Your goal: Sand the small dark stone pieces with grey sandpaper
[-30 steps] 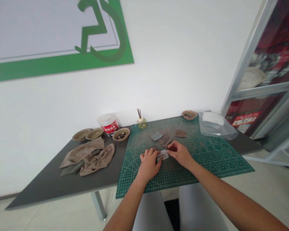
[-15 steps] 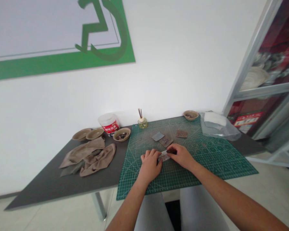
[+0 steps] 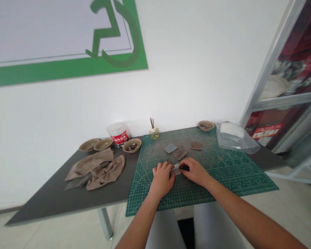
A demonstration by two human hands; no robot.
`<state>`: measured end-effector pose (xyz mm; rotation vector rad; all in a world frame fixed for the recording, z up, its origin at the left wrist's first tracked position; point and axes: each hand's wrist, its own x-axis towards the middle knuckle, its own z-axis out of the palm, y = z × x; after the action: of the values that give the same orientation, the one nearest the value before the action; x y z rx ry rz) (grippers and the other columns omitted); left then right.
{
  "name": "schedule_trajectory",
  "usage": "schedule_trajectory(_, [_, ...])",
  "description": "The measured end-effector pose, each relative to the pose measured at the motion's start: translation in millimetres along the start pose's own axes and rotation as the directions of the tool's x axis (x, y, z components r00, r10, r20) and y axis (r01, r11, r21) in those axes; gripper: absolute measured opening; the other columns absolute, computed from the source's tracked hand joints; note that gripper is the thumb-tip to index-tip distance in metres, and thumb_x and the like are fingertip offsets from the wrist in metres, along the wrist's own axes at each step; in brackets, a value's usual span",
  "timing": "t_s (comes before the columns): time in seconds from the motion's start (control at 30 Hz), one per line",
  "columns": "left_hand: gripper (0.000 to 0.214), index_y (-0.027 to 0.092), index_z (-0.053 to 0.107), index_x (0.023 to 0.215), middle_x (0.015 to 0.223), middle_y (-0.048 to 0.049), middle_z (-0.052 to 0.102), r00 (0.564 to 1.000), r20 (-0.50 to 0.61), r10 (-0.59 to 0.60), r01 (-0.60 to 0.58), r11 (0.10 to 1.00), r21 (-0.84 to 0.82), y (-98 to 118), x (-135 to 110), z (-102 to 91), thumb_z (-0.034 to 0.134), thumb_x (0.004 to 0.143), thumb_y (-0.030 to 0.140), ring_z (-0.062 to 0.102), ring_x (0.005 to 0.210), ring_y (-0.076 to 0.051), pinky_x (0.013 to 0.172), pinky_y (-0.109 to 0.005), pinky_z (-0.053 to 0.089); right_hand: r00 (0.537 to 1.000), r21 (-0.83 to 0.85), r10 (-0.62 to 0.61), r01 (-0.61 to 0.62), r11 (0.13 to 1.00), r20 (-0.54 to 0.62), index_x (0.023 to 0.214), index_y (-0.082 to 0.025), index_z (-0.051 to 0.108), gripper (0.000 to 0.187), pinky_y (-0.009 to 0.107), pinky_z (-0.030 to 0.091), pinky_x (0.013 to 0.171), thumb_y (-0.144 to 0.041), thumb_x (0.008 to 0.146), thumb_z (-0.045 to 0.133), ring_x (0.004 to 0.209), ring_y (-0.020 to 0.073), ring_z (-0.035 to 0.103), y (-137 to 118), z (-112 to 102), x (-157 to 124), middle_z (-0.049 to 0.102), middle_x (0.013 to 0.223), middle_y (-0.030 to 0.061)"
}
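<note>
I am looking down at both hands meeting on the green cutting mat [image 3: 223,173], closer to its near edge than its far one. The left hand [image 3: 162,177] is curling its fingers down onto a small pale sheet [image 3: 176,169], pinning it flat to the mat. The right hand [image 3: 196,171] is closing thumb and fingers on a small dark piece [image 3: 184,168] and pressing it against the sheet's right end. I cannot tell what the piece is.

Just beyond the hands, a grey square [image 3: 170,148] is lying on the mat with a brown square [image 3: 179,153] touching it. A second brown square [image 3: 196,145] is lying apart to the right. A reed diffuser [image 3: 154,132] is standing at the mat's far edge. A small bowl [image 3: 206,125] is sitting near the far right corner, beside a clear plastic bag [image 3: 235,140].

On the bare grey worktop [image 3: 54,197] left of the mat, crumpled beige cloths [image 3: 95,168] are lying in front of two empty bowls [image 3: 103,144]. A bowl of dark bits [image 3: 131,145] is sitting at the mat's far left corner. Behind it is standing a white tub [image 3: 118,133], whose red label is carrying writing too small for me to read.
</note>
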<state>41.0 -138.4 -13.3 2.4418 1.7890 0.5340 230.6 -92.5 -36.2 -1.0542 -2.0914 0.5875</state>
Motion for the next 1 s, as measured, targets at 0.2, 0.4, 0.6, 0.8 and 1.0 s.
schedule_trajectory(0.2, [0.023, 0.027, 0.059, 0.109, 0.111, -0.0064, 0.057, 1.0, 0.002, -0.009, 0.009, 1.0, -0.001, 0.1, -0.4, 0.0, 0.045, 0.091, 0.026, 0.045, 0.105, -0.027, 0.084, -0.042, 0.035, 1.0, -0.014, -0.013, 0.013, 1.0, 0.013, 0.088, -0.023, 0.066, 0.016, 0.035, 0.043, 0.082, -0.014, 0.075, 0.068, 0.088, 0.0211, 0.057, -0.5, -0.3, -0.2, 0.066, 0.086, 0.0025])
schedule_trajectory(0.4, [0.021, 0.027, 0.058, 0.108, 0.111, -0.0053, 0.057, 1.0, -0.013, 0.004, -0.004, 1.0, 0.004, 0.0, -0.7, 0.0, 0.046, 0.091, 0.027, 0.046, 0.104, -0.027, 0.083, -0.042, 0.034, 1.0, -0.031, -0.015, 0.015, 0.999, 0.014, 0.088, -0.023, 0.066, 0.016, 0.035, 0.043, 0.082, -0.014, 0.075, 0.068, 0.089, 0.0213, 0.057, 0.4, 0.4, -0.5, 0.065, 0.087, 0.003])
schedule_trajectory(0.6, [0.022, 0.027, 0.059, 0.108, 0.112, -0.0062, 0.057, 1.0, 0.008, -0.009, 0.009, 1.0, 0.004, 0.4, -0.4, -0.1, 0.044, 0.092, 0.027, 0.045, 0.105, -0.027, 0.084, -0.041, 0.035, 1.0, -0.026, -0.02, 0.021, 0.999, 0.013, 0.088, -0.023, 0.066, 0.016, 0.035, 0.043, 0.082, -0.013, 0.075, 0.068, 0.089, 0.0213, 0.057, -1.6, 0.2, -0.7, 0.065, 0.087, 0.0029])
schedule_trajectory(0.8, [0.022, 0.027, 0.059, 0.108, 0.112, -0.0056, 0.057, 1.0, 0.001, -0.007, 0.007, 1.0, 0.009, 0.3, -0.6, 0.9, 0.044, 0.092, 0.027, 0.045, 0.104, -0.027, 0.083, -0.041, 0.035, 0.999, -0.028, -0.022, 0.023, 0.999, 0.035, 0.088, -0.023, 0.067, 0.016, 0.036, 0.043, 0.083, -0.014, 0.075, 0.068, 0.089, 0.0217, 0.056, -1.3, -0.2, -1.2, 0.065, 0.086, 0.003])
schedule_trajectory(1.0, [0.021, 0.028, 0.058, 0.108, 0.11, -0.0049, 0.057, 1.0, -0.018, 0.004, -0.004, 1.0, 0.019, -0.3, -1.2, 2.0, 0.045, 0.091, 0.027, 0.045, 0.103, -0.027, 0.081, -0.04, 0.034, 1.0, -0.05, -0.025, 0.025, 0.998, 0.012, 0.085, -0.023, 0.067, 0.011, 0.036, 0.042, 0.084, -0.017, 0.076, 0.067, 0.09, 0.0217, 0.055, -3.4, -0.7, -1.7, 0.064, 0.087, 0.0035])
